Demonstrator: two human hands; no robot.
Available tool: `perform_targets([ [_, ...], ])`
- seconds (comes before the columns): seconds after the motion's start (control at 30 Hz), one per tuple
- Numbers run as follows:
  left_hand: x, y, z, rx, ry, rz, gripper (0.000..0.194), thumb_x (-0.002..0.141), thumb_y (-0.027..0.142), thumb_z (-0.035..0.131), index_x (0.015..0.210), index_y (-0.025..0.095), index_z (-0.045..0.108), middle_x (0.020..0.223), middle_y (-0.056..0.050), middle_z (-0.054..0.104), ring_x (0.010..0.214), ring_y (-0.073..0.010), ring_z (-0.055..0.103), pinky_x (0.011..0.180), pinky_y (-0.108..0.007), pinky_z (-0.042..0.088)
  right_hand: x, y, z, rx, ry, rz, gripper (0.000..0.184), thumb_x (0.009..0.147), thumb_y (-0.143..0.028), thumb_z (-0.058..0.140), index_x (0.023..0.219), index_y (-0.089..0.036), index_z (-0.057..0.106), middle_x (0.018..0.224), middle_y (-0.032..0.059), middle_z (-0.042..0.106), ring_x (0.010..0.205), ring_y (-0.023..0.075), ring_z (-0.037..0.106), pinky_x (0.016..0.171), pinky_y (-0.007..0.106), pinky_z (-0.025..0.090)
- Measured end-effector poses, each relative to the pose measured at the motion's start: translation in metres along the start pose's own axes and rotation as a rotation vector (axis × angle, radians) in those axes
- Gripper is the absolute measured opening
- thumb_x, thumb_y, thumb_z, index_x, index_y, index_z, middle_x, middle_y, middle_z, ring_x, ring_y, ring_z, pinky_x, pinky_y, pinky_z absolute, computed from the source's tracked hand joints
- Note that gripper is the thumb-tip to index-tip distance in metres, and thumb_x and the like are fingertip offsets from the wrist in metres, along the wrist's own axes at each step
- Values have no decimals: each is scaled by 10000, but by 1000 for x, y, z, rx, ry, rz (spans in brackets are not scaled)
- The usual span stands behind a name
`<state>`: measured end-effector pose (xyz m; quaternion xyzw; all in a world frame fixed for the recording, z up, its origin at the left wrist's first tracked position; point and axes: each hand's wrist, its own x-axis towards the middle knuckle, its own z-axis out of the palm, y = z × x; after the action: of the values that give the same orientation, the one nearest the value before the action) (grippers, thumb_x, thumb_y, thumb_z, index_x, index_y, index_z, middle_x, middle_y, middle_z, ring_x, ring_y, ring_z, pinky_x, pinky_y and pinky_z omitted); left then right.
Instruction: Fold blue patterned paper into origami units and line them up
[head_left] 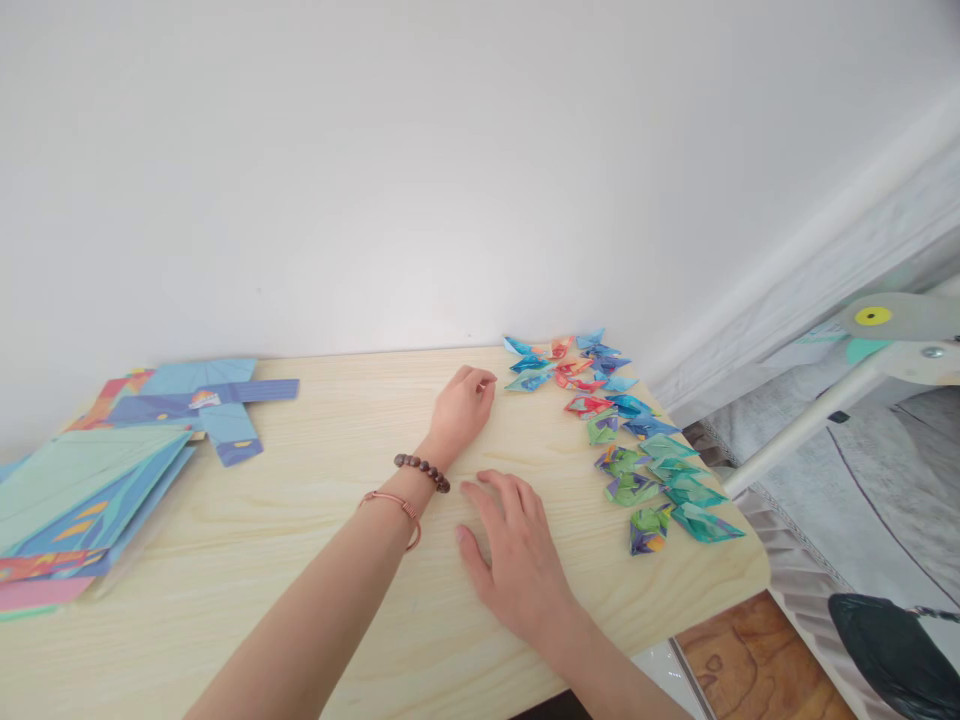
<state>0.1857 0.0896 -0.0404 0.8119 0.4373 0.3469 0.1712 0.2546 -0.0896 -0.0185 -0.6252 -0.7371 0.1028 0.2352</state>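
Note:
My left hand (463, 410), with a beaded bracelet (422, 467) and a copper-coloured bangle (390, 500) at its wrist, is over the far middle of the table. Its fingers curl in loosely, and no paper shows in them. Just to its right lies a blue folded paper piece (529, 382), apart from the fingertips. My right hand (517, 550) rests palm down on the wood nearer to me, fingers spread and holding nothing. Rows of folded paper figures line the table's right side: red ones (589, 404), green-purple ones (631, 488) and teal ones (705, 522).
A stack of patterned paper sheets (90, 490) lies at the left, with a blue paper wrapper (232, 410) behind it. The pale wooden table (315, 560) meets a white wall (375, 180). Beyond its right edge are a white metal tube (810, 425) and a black bag (889, 650).

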Motion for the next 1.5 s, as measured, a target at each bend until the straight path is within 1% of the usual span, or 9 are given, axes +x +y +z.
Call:
perform_targets([
  [0.17,-53,0,-33,127,-100,109,306,862,170,432,1131,186,576,1281,-87,489,1176,-236,436,1018,-405,337,3,0,7,-67,25,-50,386,857,-257,460,1236,-182,484,1230,112,463,1134,259,397,966,456,363],
  [0.43,-156,0,-114,467,-156,90,378,909,298,390,1269,243,492,1432,-60,346,1346,-270,240,1122,-530,91,30,-18,36,-102,96,-182,363,871,-278,446,1213,-167,496,1219,136,476,1132,259,415,958,450,358],
  [0.6,-188,-29,-173,733,88,-124,487,891,346,435,1368,267,375,1494,-61,208,1389,-292,104,1105,-570,-7,50,-39,54,-97,84,-265,347,876,-279,436,1191,-153,509,1224,140,472,1135,256,408,971,437,338],
  [0.7,-202,-61,-207,847,230,-333,589,900,419,397,1420,174,267,1499,-133,157,1390,-314,68,1088,-586,27,60,-47,62,-83,84,-292,350,877,-288,433,1191,-154,510,1210,136,481,1130,258,408,964,432,337],
  [0.77,-212,-81,-220,873,253,-471,599,910,442,349,1418,137,260,1476,-165,214,1382,-329,100,1072,-603,55,66,-48,65,-74,90,-294,353,873,-296,441,1188,-156,514,1199,133,488,1128,261,408,960,432,337],
  [0.87,-224,-100,-222,822,129,-601,576,916,470,296,1393,148,317,1458,-162,263,1353,-337,198,1061,-593,132,72,-45,68,-65,92,-278,355,866,-311,453,1183,-167,523,1194,127,491,1126,269,411,953,437,339],
  [0.93,-227,-104,-217,798,114,-628,566,917,471,287,1392,166,319,1466,-147,253,1356,-327,191,1064,-580,142,74,-42,69,-55,80,-280,355,864,-322,460,1183,-183,528,1191,120,495,1116,269,420,940,437,349],
  [1.1,-219,-96,-205,765,179,-618,504,907,446,337,1344,198,387,1435,-138,305,1341,-311,217,1068,-576,116,76,-35,70,-34,59,-291,344,862,-350,472,1161,-197,548,1184,108,504,1100,265,435,937,424,359],
  [1.5,-219,-90,-204,677,254,-520,508,842,444,488,1276,206,373,1387,-122,310,1341,-248,217,1108,-507,83,75,-35,75,-87,96,-315,354,864,-358,458,1163,-185,535,1175,109,515,1084,280,453,919,439,384],
])
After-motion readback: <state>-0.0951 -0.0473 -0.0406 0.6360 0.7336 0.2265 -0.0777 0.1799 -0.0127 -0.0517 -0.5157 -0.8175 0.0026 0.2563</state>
